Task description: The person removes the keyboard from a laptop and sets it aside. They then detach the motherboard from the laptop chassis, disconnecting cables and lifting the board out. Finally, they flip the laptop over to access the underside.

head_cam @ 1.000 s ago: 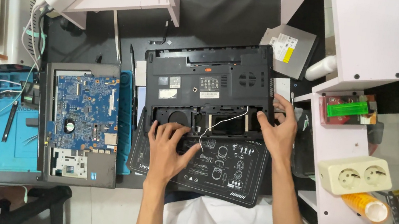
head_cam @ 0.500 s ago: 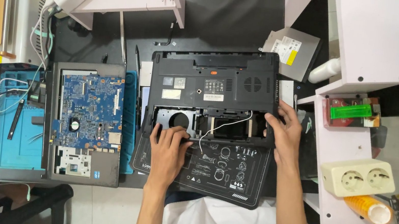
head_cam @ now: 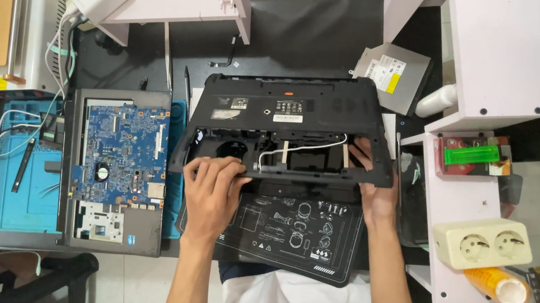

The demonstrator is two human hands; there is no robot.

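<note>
A black laptop bottom case [head_cam: 288,116] is tilted up off the black work mat [head_cam: 294,234], its near edge raised. My left hand [head_cam: 212,192] grips the case's near left edge by the round fan opening. At the near right corner my right hand [head_cam: 376,186] holds it, fingers hooked inside the frame. A white cable [head_cam: 298,147] runs across the case's open inside.
A grey laptop half with a bare blue circuit board [head_cam: 120,153] lies to the left on a blue mat [head_cam: 25,189]. An optical drive [head_cam: 391,74] rests behind the case. A white shelf unit [head_cam: 497,63] with a socket strip [head_cam: 484,243] and an orange tape roll [head_cam: 499,286] stands to the right.
The bottom case has been lifted and tilted up from the mat; both hands moved with it, and the view has shifted closer.
</note>
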